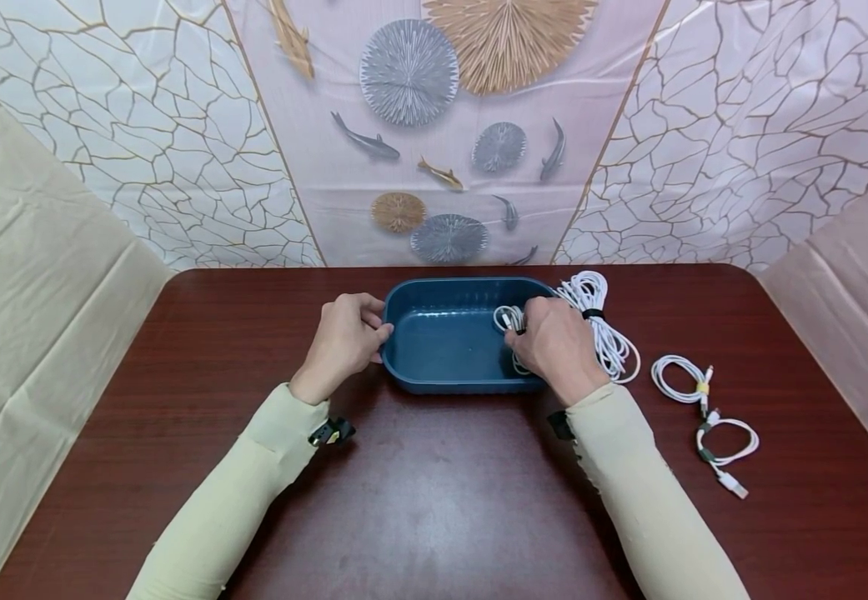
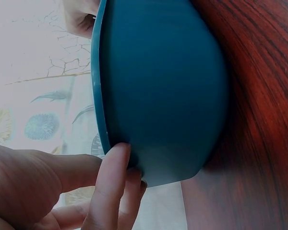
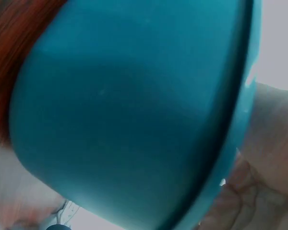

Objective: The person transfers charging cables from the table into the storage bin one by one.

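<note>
A blue plastic tray [image 1: 441, 346] stands on the table. At its left end my left hand [image 1: 343, 343] pinches the rim between thumb and fingers, and the left wrist view shows fingertips [image 2: 116, 160] against the outer wall. My right hand [image 1: 559, 342] reaches over the right end and grips a coiled white cable [image 1: 509, 317] inside the tray. Most of that cable is hidden under the hand. In the right wrist view the tray wall [image 3: 120, 110] hides the fingers' hold.
A large white cable bundle [image 1: 614, 346] with a black tie lies against the tray's right side. Farther right are a small white cable coil [image 1: 675, 379] with a yellow tie and another coil [image 1: 734, 454] with a dark green tie. A patterned cloth [image 1: 441, 125] hangs behind the table [image 1: 434, 500].
</note>
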Demonstrator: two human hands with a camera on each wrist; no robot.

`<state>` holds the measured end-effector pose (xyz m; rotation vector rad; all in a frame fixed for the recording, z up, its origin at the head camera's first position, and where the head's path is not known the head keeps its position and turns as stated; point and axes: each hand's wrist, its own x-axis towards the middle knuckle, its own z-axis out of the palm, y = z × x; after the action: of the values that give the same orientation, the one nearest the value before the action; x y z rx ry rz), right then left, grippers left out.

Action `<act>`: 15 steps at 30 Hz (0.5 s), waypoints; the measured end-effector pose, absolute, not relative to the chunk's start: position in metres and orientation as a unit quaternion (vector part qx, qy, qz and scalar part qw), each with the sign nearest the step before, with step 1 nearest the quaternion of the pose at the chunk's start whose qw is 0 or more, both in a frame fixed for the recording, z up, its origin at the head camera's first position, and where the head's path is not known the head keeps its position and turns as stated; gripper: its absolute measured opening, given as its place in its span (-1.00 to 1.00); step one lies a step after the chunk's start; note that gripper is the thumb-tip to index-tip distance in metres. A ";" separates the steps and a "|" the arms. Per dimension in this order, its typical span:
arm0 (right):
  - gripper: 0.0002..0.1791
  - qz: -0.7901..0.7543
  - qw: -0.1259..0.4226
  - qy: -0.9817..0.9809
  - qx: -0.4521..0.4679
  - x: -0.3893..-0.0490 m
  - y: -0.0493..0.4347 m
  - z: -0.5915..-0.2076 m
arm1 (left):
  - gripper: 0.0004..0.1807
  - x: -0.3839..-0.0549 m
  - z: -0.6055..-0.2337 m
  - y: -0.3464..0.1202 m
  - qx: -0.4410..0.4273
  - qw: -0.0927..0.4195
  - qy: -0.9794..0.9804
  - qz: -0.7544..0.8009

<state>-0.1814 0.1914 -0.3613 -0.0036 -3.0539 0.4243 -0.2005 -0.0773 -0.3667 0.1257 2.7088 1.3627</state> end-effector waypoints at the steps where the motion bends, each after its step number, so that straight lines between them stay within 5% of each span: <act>1: -0.62 0.141 0.029 -0.990 0.002 -0.181 0.192 -0.360 | -0.59 -0.200 -0.367 -0.077 0.041 0.053 0.891 0.448; 15: -0.72 0.146 0.026 -0.989 0.026 -0.169 0.198 -0.350 | -0.59 -0.200 -0.367 -0.077 0.041 0.051 0.891 0.450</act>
<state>-0.1686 0.1979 -0.3504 0.0804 -3.0552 0.4508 -0.1999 -0.0769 -0.3673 0.1253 2.7109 1.3688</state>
